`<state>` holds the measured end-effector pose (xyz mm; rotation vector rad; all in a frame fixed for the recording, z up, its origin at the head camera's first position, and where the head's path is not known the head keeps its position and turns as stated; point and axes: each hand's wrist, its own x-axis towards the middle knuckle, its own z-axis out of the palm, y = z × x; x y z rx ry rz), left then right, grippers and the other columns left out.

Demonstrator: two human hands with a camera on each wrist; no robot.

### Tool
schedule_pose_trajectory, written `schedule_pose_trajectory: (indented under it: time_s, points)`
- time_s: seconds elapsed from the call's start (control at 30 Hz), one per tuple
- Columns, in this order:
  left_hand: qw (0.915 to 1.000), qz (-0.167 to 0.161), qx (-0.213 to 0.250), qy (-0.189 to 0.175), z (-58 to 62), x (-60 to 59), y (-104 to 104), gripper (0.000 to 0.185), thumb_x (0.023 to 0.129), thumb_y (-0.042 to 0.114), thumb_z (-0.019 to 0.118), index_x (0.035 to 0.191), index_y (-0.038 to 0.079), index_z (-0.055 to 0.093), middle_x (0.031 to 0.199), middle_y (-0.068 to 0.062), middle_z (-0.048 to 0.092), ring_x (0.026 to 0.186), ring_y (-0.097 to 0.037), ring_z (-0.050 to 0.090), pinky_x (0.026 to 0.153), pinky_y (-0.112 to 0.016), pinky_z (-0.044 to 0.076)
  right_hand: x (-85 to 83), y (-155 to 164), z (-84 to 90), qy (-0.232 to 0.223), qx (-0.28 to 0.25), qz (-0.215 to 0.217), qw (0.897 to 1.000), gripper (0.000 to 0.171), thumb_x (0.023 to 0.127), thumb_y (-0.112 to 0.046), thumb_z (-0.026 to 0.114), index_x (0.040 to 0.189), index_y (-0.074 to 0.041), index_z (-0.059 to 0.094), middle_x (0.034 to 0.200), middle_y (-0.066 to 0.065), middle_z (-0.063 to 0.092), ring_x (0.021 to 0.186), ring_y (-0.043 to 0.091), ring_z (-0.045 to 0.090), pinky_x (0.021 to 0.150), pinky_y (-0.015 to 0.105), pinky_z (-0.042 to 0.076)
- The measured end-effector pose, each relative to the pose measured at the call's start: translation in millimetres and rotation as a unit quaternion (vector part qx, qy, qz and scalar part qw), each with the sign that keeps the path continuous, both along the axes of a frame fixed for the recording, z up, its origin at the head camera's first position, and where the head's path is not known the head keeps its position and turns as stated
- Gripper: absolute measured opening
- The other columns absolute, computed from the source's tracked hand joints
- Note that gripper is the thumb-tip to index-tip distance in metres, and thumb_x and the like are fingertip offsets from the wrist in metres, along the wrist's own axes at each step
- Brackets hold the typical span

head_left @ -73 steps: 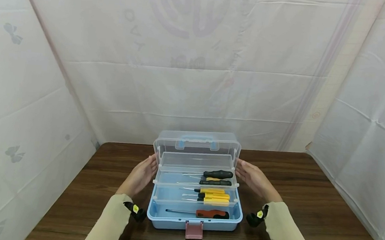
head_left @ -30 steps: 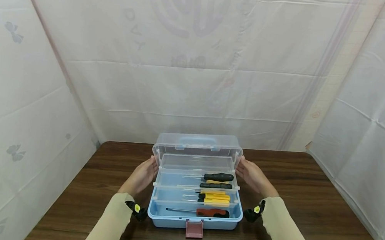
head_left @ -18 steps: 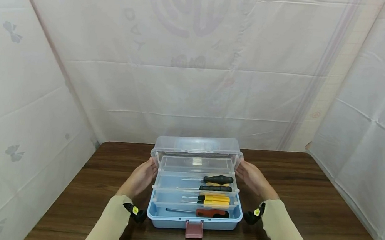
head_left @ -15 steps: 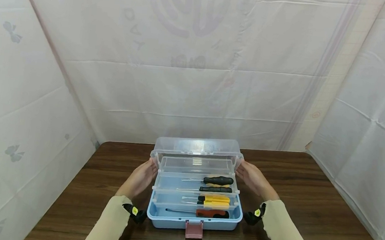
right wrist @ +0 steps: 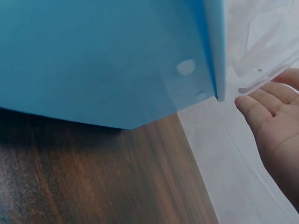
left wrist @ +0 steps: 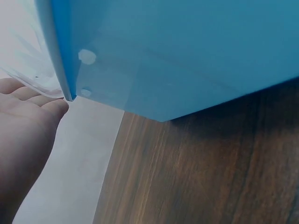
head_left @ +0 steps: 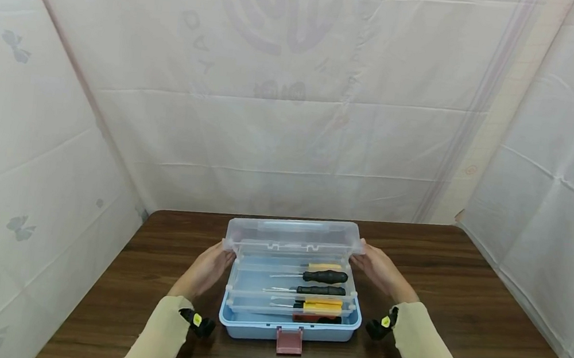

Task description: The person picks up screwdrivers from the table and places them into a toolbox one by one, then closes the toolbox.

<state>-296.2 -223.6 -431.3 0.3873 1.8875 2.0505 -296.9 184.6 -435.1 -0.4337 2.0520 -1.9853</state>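
The clear lid (head_left: 292,232) of the blue toolbox (head_left: 287,324) is held at its ends by the left hand (head_left: 204,269) and right hand (head_left: 381,270), fingers straight against it. It is lowered partway over the screwdriver trays (head_left: 291,286); full closing and latching remain.

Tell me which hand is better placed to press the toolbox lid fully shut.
Neither clearly: the left hand and right hand flank the clear lid symmetrically, fingertips at its ends. Likely both together.

Sheet-draped recording booth (head_left: 293,116), wooden table (head_left: 461,311)
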Motion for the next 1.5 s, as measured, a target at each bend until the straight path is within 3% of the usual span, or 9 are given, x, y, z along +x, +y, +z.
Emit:
schedule_pose_trajectory:
  time_s: [0.27, 0.37, 0.5, 0.67, 0.8, 1.03, 1.17, 1.3, 1.5]
  points:
    - [0.9995, 0.001, -0.028, 0.017, 0.0, 3.8, -1.9, 0.072, 0.101, 0.051, 0.031, 0.149, -0.003, 0.024, 0.160, -0.012, 0.014, 0.150, -0.027, 0.004, 0.121, -0.050, -0.002, 2.7, 0.1, -4.7, -0.002, 0.000, 0.003, 1.000, 0.074, 0.102, -0.053, 0.026, 0.147, 0.006, 0.029, 0.156, 0.021, 0.025, 0.133, 0.002, 0.038, 0.119, 0.050, 0.016]
    - [0.9991, 0.005, -0.038, 0.015, 0.0, 6.6, -3.3, 0.072, 0.101, 0.052, 0.030, 0.148, -0.003, 0.024, 0.159, -0.014, 0.017, 0.149, -0.027, 0.005, 0.121, -0.051, -0.002, 5.2, -0.1, -5.9, -0.009, -0.007, 0.001, 1.000, 0.074, 0.102, -0.052, 0.026, 0.147, 0.007, 0.029, 0.155, 0.023, 0.026, 0.137, 0.013, 0.034, 0.119, 0.054, 0.014]
    - [0.9988, 0.009, -0.047, 0.011, -0.1, 10.3, -4.9, 0.071, 0.102, 0.052, 0.029, 0.150, -0.001, 0.023, 0.158, -0.015, 0.018, 0.148, -0.028, 0.006, 0.121, -0.053, -0.001, 9.2, 0.5, -5.7, -0.012, -0.013, 0.009, 1.000, 0.075, 0.103, -0.050, 0.024, 0.146, 0.010, 0.025, 0.155, 0.026, 0.023, 0.145, 0.035, 0.018, 0.118, 0.057, 0.009]
    - [0.9988, 0.013, -0.047, 0.008, -0.5, 13.7, -4.5, 0.069, 0.102, 0.050, 0.031, 0.152, 0.004, 0.019, 0.160, -0.014, 0.017, 0.148, -0.030, 0.010, 0.120, -0.055, 0.006, 12.6, 1.1, -5.3, -0.002, -0.012, 0.027, 1.000, 0.074, 0.103, -0.048, 0.022, 0.149, 0.010, 0.018, 0.157, 0.026, 0.017, 0.147, 0.040, 0.009, 0.117, 0.057, 0.008]
    - [0.9986, 0.017, -0.049, 0.007, -1.7, 16.8, -3.3, 0.067, 0.103, 0.046, 0.031, 0.154, 0.007, 0.014, 0.163, -0.011, 0.008, 0.150, -0.031, 0.004, 0.119, -0.056, 0.006, 15.6, 0.7, -5.1, 0.001, -0.009, 0.034, 0.999, 0.072, 0.103, -0.049, 0.022, 0.151, 0.004, 0.015, 0.159, 0.021, 0.014, 0.147, 0.036, 0.009, 0.117, 0.048, 0.015]
    - [0.9970, 0.014, -0.072, 0.023, -5.6, 20.8, -2.2, 0.069, 0.103, 0.047, 0.029, 0.155, 0.009, 0.007, 0.164, -0.007, -0.001, 0.150, -0.030, -0.004, 0.119, -0.053, 0.004, 19.7, 0.5, -8.8, 0.041, -0.011, 0.050, 0.998, 0.067, 0.105, -0.043, 0.020, 0.151, 0.005, 0.011, 0.161, 0.018, 0.005, 0.147, 0.033, 0.002, 0.103, 0.006, 0.029]
    - [0.9964, 0.010, -0.077, 0.033, -5.8, 24.3, -1.5, 0.070, 0.103, 0.049, 0.027, 0.155, 0.009, 0.005, 0.164, -0.006, -0.003, 0.150, -0.027, -0.006, 0.120, -0.051, 0.002, 21.7, -0.3, -11.5, 0.064, -0.017, 0.051, 0.996, 0.064, 0.106, -0.040, 0.020, 0.150, 0.007, 0.014, 0.159, 0.022, 0.007, 0.146, 0.012, 0.017, 0.101, 0.004, 0.031]
    - [0.9958, 0.010, -0.080, 0.044, -5.7, 28.0, -1.9, 0.069, 0.103, 0.048, 0.024, 0.155, 0.006, 0.004, 0.163, -0.008, -0.004, 0.150, -0.028, -0.008, 0.120, -0.051, 0.000, 23.9, -1.3, -13.1, 0.083, -0.023, 0.064, 0.994, 0.061, 0.107, -0.036, 0.019, 0.150, 0.007, 0.014, 0.158, 0.025, 0.006, 0.130, -0.017, 0.029, 0.102, 0.004, 0.029]
    - [0.9953, -0.004, -0.077, 0.058, -8.0, 31.8, -5.0, 0.070, 0.104, 0.048, 0.021, 0.154, 0.003, 0.001, 0.163, -0.010, -0.005, 0.149, -0.028, -0.012, 0.119, -0.052, -0.005, 27.8, -2.1, -14.0, 0.084, -0.032, 0.077, 0.993, 0.060, 0.107, -0.034, 0.017, 0.151, 0.006, 0.010, 0.159, 0.023, 0.003, 0.128, -0.020, 0.029, 0.103, 0.003, 0.028]
